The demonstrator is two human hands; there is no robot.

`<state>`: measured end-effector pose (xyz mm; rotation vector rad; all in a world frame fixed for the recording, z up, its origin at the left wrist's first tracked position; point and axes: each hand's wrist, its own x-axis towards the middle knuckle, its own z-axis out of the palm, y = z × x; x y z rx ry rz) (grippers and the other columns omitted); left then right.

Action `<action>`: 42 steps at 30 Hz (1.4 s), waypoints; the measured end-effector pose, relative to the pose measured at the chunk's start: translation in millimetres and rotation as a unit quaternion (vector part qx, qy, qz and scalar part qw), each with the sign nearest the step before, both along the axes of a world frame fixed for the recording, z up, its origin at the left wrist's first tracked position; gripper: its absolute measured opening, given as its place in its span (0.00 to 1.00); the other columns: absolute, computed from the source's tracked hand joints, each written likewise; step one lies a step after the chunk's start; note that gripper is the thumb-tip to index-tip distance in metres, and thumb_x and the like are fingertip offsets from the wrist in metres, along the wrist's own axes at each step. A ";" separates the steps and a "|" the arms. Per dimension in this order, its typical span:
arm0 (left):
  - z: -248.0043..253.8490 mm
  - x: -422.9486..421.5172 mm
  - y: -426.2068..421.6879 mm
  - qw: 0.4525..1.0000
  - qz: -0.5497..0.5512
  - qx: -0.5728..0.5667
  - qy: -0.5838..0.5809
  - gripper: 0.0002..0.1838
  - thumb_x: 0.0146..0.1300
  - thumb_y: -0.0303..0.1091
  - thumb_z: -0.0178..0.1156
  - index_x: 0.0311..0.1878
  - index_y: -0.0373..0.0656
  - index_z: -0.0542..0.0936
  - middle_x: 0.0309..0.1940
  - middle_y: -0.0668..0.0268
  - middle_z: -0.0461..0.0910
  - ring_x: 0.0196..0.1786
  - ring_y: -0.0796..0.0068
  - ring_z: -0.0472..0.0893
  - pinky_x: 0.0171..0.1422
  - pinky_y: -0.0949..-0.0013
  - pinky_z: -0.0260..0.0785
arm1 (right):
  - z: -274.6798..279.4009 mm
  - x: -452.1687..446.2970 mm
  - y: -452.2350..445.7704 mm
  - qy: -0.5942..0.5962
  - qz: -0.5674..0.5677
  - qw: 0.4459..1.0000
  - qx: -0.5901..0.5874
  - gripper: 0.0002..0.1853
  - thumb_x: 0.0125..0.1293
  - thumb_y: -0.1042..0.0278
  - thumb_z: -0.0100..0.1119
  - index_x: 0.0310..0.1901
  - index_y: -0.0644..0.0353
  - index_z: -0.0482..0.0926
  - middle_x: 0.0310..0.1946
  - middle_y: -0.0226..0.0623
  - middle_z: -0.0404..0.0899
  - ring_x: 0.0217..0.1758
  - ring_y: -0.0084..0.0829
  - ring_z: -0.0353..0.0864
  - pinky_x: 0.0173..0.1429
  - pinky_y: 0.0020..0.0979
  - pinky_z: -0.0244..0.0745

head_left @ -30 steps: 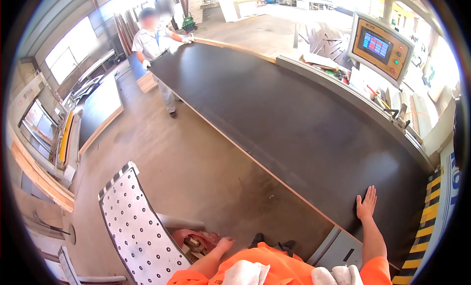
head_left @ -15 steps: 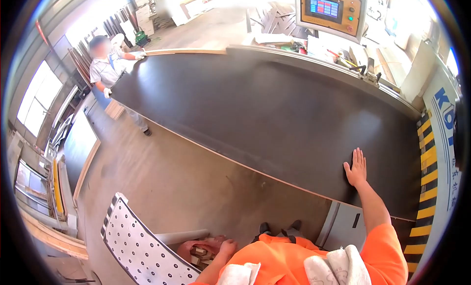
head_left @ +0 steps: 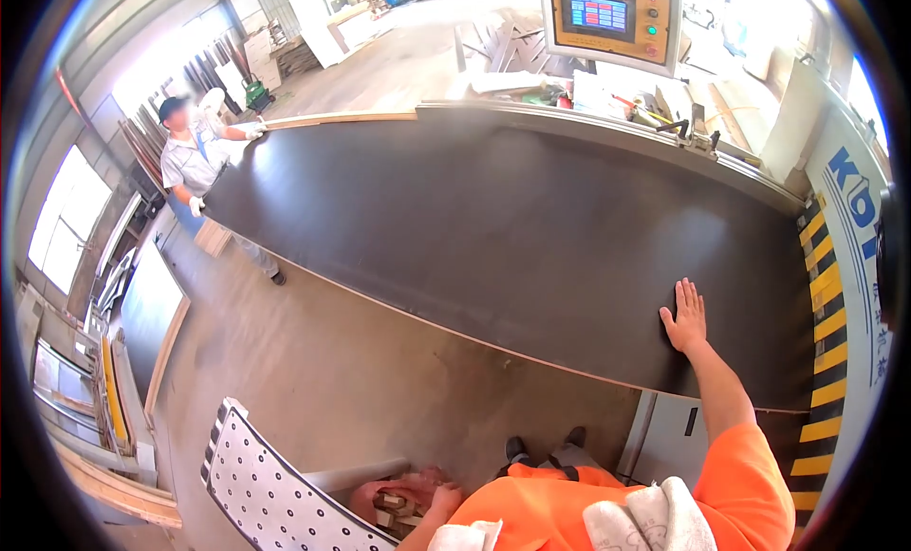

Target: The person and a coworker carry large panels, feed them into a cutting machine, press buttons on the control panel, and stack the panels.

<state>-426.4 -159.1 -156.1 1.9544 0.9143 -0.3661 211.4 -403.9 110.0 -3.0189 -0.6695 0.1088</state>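
Observation:
A large dark panel (head_left: 474, 238) with a pale edge stretches from the far left to the machine at right. My right hand (head_left: 685, 316) lies flat on its near right part, fingers spread. Down by my body, near a reddish bag of wood offcuts (head_left: 394, 504), is my left hand (head_left: 446, 499); its fingers are too small and partly hidden to read. A co-worker (head_left: 195, 152) in a light shirt and white gloves holds the panel's far left end with both hands.
A control screen (head_left: 598, 15) hangs at the top right. Yellow and black stripes (head_left: 826, 361) mark the machine's side. A white dotted board (head_left: 275, 485) stands at the lower left. Another panel (head_left: 150, 314) lies at far left. Clamps and clutter sit behind the fence (head_left: 607, 138).
The view has turned to the right, so the co-worker, panel and screen appear further left. My right hand stays flat on the panel, and the left remains low by the bag.

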 end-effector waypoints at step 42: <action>173.5 387.4 -152.9 0.774 0.227 -0.544 -0.231 0.22 0.68 0.37 0.63 0.62 0.43 0.75 0.57 0.52 0.81 0.61 0.50 0.79 0.66 0.48 0.70 | 5.9 51.3 -227.6 -0.003 0.052 0.979 0.195 0.34 0.67 0.51 0.60 0.72 0.55 0.67 0.78 0.43 0.57 0.82 0.43 0.51 0.84 0.46 0.44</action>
